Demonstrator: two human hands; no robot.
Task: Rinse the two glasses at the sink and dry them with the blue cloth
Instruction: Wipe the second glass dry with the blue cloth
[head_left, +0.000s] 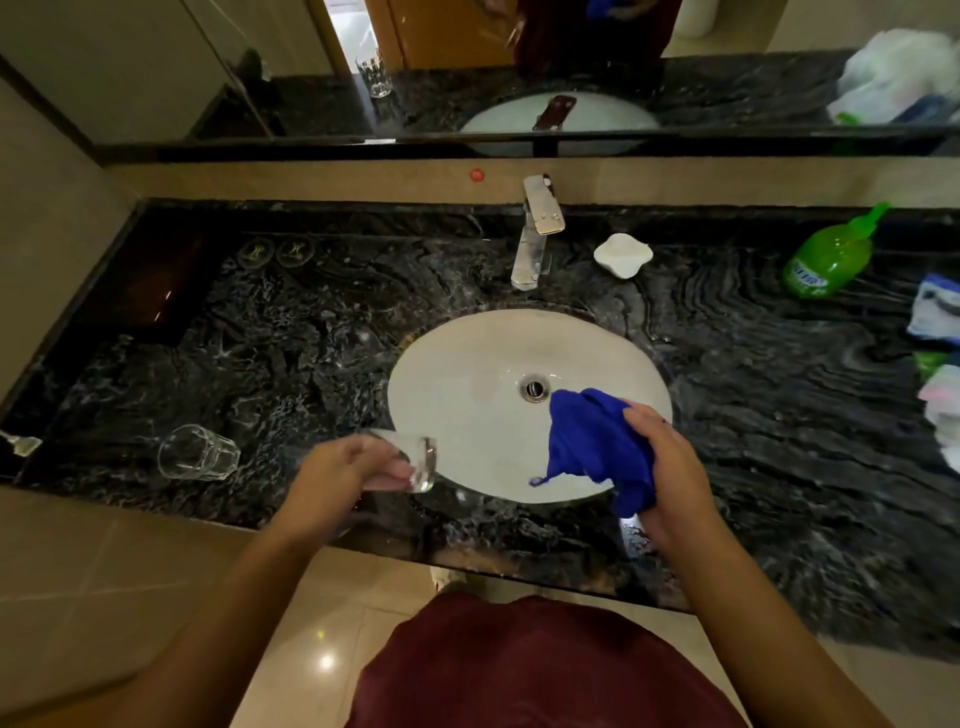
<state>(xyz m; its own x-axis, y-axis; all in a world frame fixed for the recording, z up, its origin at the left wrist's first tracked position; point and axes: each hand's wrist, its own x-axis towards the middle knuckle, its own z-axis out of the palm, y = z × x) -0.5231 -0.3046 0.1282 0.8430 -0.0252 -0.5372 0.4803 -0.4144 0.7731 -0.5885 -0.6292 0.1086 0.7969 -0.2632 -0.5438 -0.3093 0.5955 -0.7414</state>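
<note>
Here — left hand (343, 470) gripping blurred glass (410, 465), seemingly sideways | right hand (662, 462) clenched round blue cloth (597, 441)

We see: cloth (597, 447) deep blue | sink (467, 374) white | counter (260, 338) black (pale veining) | bottle (828, 260) green

Left hand (340, 470) grips glass (410, 462), right hand (662, 457) cloth (597, 449)
</note>
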